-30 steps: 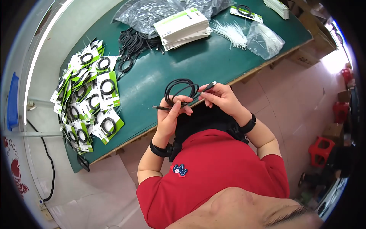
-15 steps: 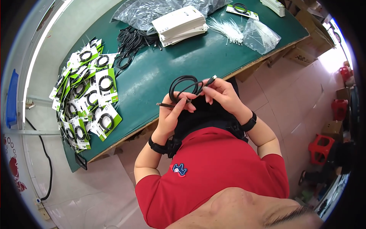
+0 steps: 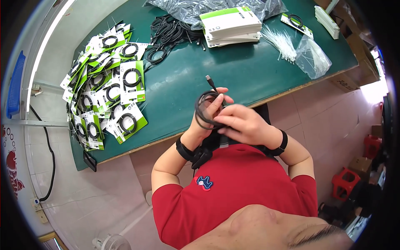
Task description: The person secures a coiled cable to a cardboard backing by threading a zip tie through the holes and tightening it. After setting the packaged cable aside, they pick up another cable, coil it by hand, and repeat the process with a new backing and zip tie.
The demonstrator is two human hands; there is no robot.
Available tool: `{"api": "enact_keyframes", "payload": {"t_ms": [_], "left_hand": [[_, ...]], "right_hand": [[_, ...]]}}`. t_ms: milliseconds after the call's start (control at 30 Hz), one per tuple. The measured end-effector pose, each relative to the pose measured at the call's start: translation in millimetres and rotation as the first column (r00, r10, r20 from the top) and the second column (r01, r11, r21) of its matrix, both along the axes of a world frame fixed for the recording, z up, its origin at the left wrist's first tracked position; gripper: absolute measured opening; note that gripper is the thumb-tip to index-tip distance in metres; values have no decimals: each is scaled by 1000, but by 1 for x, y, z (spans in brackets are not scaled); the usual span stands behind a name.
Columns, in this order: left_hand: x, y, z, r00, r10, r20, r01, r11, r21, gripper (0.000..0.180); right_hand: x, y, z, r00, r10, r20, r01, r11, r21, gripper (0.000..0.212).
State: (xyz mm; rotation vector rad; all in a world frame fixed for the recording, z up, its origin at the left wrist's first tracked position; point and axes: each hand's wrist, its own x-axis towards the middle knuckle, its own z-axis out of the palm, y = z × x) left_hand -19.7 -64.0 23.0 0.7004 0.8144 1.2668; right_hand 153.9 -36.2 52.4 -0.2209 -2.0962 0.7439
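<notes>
A black cable (image 3: pixel 198 109) is wound into a loose coil between my two hands, just above the table's near edge. My left hand (image 3: pixel 205 121) grips the coil, thumb pressed against the loops. One plug end (image 3: pixel 209 80) sticks up past its fingers toward the table. My right hand (image 3: pixel 246 125) pinches the coil's right side with bent fingers; the other cable end is hidden there. To the left lies a heap of green-and-white cards (image 3: pixel 133 78), each with a coiled black cable fastened on.
On the green table (image 3: pixel 179 79) lie loose black cables (image 3: pixel 171 31), a clear plastic bag (image 3: pixel 177 7), a stack of cards (image 3: pixel 231 26), white cable ties (image 3: pixel 280 43) and a bag of ties (image 3: pixel 314 59). One carded cable (image 3: pixel 296 21) and another card stack (image 3: pixel 327 21) sit farther right.
My hands have come closer together and the cable coil is tighter. The plug end at my left hand now points up toward the table instead of left. The view has shifted.
</notes>
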Motion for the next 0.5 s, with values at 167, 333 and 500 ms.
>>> {"api": "enact_keyframes", "payload": {"t_ms": [167, 333, 500], "left_hand": [[-46, 35, 2, 979, -79, 190, 91, 994, -54, 25], [-78, 59, 4, 896, -142, 420, 237, 954, -183, 26], [-100, 90, 9, 869, -255, 423, 349, 923, -160, 31]], "right_hand": [[-35, 47, 7, 996, 53, 78, -44, 993, -114, 38], [-64, 85, 4, 970, -218, 108, 243, 872, -424, 34], [-87, 132, -3, 980, -109, 166, 185, 809, -557, 22]]}}
